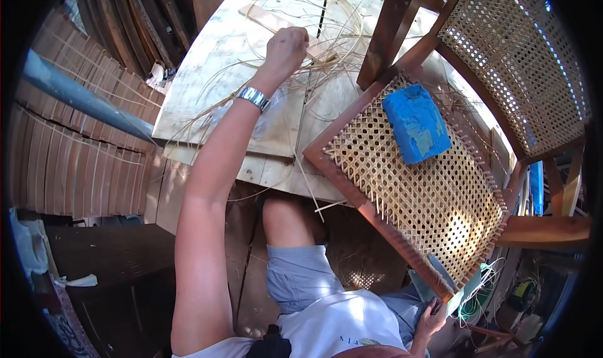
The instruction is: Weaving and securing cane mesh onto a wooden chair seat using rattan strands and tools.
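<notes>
1. The woven cane seat [402,191] of the wooden chair lies tilted at your right, beside the table [201,106]. If you lean on the seat or knock it, it could shift, since I can't see what braces it.
2. The blue block [416,122] rests on the sloping weave, near the upper edge. A jolt could send it sliding; I can't tell whether anything secures it.
3. Along the seat's wooden rail [361,205], the lacing loops stand proud. Catch one on a sleeve or tool and it could pull or fray.
4. Your right hand [430,320] is at the seat's lower corner, fingers bent; what they grip, if anything, I can't tell. A flat grey strip [441,271] lies just above that corner; if its edge is sharp, a slip could nick cane or skin.
5. Your left hand [289,50] is over the loose cane strands [342,34], fingers curled; I can't tell whether they pinch one. Pulling hard could tighten the tangle or snap a strand, and your watch [254,97] could snag.
</notes>
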A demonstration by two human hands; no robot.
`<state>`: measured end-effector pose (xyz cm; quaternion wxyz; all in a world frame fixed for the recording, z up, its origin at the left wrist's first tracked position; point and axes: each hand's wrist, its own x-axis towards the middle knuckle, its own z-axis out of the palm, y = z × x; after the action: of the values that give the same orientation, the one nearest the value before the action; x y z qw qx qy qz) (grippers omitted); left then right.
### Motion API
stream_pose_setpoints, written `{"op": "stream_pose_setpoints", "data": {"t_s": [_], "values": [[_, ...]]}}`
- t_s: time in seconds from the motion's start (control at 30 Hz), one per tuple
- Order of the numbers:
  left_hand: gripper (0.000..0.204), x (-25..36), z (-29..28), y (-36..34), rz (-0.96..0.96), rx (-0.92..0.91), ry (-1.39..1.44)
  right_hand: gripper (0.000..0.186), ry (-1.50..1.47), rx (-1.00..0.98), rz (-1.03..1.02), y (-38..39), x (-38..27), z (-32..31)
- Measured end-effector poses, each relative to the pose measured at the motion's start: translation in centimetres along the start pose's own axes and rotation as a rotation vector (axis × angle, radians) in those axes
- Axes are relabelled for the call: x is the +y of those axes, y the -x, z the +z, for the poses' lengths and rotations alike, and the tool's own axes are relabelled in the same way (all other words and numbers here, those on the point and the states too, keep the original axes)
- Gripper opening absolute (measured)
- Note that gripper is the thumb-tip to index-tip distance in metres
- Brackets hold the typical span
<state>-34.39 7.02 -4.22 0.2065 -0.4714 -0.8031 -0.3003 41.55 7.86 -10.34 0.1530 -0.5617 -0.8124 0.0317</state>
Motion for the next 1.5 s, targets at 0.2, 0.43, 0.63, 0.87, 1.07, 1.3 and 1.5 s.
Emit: {"op": "stream_pose_setpoints", "data": {"t_s": [0.2,0.43,0.63,0.87,1.07,1.3,1.5], "values": [[0.027,-3.4,1.0,-4.3,-0.292,-0.332,-0.211,0.016,-0.055,-0.039,0.017,0.4,1.4,0.9],[0.035,-3.6,1.9,-4.8,-0.272,-0.638,-0.138,0.01,-0.055,-0.052,-0.008,1.4,-0.4,0.2],[0.027,-3.4,0.4,-5.0,-0.483,-0.381,-0.136,0.018,-0.039,0.02,-0.009,0.9,0.8,1.1],[0.032,-3.5,-2.8,-6.3,-0.514,-0.287,0.497,0.017,-0.057,0.055,-0.005,1.3,1.8,0.9],[0.031,-0.8,-7.7,-7.6,-0.362,0.108,0.871,0.015,0.152,-0.154,0.015,-1.0,-2.0,-2.6],[0.032,-1.8,-3.3,-4.7,-0.588,-0.258,0.788,0.017,-0.151,0.063,0.005,1.0,2.4,1.0],[0.032,-0.2,-5.3,-4.7,-0.581,-0.298,0.915,0.016,0.08,-0.011,-0.088,-1.7,-3.5,-3.8]]}}
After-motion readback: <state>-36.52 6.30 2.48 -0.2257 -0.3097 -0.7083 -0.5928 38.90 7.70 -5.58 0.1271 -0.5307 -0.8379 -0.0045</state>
